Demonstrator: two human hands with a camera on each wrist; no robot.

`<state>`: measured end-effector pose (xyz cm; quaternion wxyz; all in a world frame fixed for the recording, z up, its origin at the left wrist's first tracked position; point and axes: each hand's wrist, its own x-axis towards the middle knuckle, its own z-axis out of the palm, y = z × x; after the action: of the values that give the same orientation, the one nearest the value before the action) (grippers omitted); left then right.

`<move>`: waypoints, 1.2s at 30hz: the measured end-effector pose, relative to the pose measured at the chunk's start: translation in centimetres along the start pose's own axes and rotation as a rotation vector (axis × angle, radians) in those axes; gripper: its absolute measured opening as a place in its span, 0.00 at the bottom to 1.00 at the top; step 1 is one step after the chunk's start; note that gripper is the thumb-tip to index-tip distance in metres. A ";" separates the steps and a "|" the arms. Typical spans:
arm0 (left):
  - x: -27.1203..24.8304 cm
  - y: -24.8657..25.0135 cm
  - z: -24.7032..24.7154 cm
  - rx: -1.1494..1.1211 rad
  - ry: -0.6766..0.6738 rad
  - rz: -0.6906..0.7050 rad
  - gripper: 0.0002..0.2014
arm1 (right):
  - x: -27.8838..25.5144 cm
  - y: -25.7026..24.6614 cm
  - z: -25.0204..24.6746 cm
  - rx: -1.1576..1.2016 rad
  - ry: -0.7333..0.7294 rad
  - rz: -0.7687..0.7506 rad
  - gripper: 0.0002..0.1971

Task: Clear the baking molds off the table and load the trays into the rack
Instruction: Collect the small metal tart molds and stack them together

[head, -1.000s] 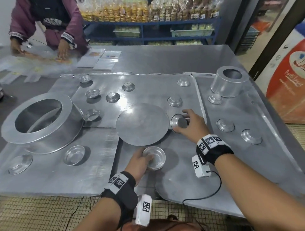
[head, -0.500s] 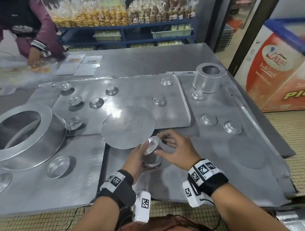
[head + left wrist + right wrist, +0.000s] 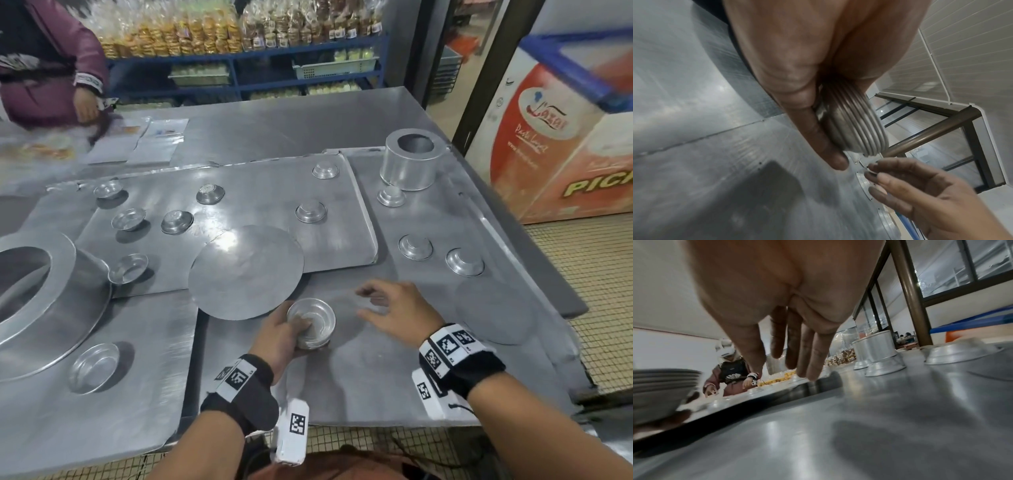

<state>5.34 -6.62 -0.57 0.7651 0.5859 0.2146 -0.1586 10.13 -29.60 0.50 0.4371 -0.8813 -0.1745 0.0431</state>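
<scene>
While left hand [image 3: 278, 334] grips mold stack [image 3: 313, 325], right hand [image 3: 394, 311] hovers spread over steel table [image 3: 291, 123].

Bare forearms, no sleeves. Black fabric wristband [image 3: 251, 383] on the left, another [image 3: 469, 365] on the right, each bearing a white strip printed with black square codes. Small white coded box [image 3: 291, 433] slung under each wrist, thin black cable [image 3: 460, 407] trailing.

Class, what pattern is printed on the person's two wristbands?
Black-and-white square code markers on black bands, on the left wristband and right wristband; clearest in the head view.
</scene>
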 end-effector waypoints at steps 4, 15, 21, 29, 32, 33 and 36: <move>0.6 0.4 0.5 0.021 -0.010 -0.010 0.14 | 1.9 3.3 -2.9 -0.271 0.070 0.171 0.18; 2.4 1.4 1.3 0.032 0.012 0.004 0.13 | 9.3 10.0 -7.4 -0.618 0.096 0.429 0.25; 2.7 2.3 1.1 0.057 0.045 0.008 0.12 | 11.9 11.4 -8.1 -0.648 0.024 0.521 0.32; 2.9 2.8 0.9 0.033 0.055 0.012 0.13 | 11.8 10.2 -8.2 -0.507 0.162 0.461 0.32; 2.7 2.9 0.9 0.031 0.050 0.007 0.13 | 11.0 9.3 -7.9 -0.440 0.266 0.396 0.31; 2.6 2.9 1.0 0.027 0.047 0.004 0.13 | 10.7 8.9 -7.8 -0.405 0.297 0.362 0.32; 2.4 2.9 1.1 0.005 0.046 -0.014 0.12 | 9.6 7.2 -7.2 -0.301 0.359 0.261 0.38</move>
<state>8.96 -6.95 0.84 0.7574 0.5899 0.2358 -0.1509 22.66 -35.75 0.03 0.3160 -0.9448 0.0167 -0.0844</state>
